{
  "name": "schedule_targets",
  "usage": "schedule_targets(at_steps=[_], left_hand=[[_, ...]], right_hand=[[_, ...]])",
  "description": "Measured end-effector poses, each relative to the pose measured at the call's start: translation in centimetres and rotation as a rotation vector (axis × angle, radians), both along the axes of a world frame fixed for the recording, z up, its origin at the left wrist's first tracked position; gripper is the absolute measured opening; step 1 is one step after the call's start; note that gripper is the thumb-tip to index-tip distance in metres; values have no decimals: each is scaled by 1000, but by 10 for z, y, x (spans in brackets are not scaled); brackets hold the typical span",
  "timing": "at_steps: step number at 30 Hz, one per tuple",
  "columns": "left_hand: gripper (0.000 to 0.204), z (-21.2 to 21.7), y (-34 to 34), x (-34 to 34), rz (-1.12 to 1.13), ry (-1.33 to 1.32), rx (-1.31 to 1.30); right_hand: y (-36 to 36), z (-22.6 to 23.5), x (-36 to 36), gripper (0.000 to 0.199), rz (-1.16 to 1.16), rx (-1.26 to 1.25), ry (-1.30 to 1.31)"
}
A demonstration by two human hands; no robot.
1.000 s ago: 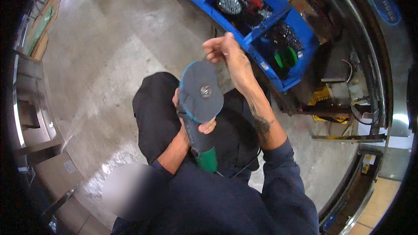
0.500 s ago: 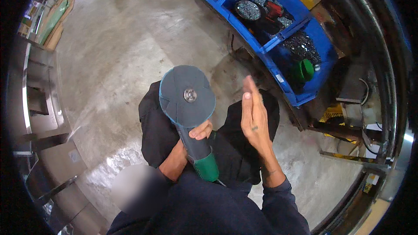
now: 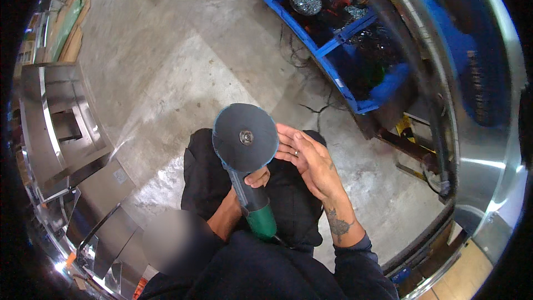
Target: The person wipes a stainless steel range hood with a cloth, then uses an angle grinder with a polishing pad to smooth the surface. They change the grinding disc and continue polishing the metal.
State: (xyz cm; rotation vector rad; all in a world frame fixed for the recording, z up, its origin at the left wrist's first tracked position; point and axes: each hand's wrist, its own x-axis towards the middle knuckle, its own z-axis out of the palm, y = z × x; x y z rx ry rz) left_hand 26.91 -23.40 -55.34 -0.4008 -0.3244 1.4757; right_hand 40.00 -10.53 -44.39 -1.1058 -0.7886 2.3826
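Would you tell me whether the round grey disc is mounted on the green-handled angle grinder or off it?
Mounted: the round grey disc sits on the green-handled angle grinder, metal nut at its centre.

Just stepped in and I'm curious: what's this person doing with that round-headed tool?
A person holds an angle grinder up over their lap. The left hand grips its body just above the green handle, with the grey disc facing up. The right hand is open, its fingers touching the disc's edge. Beyond lie a concrete floor and blue bins of metal parts.
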Motion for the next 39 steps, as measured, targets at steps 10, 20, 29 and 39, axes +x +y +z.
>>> schedule_targets(at_steps=[10, 20, 29, 39], left_hand=[[80, 162, 20, 0, 109, 311, -244], [79, 473, 50, -2, 248, 1404, -499], [39, 604, 64, -68, 516, 1964, -225], [47, 208, 43, -135, -329, 2321, -847]], right_hand=[[-28, 159, 35, 55, 384, 537, -509], [-85, 387, 24, 91, 191, 1138, -654], [-25, 477, 48, 84, -400, 1112, -368], [-23, 624, 44, 96, -393, 877, 533]])
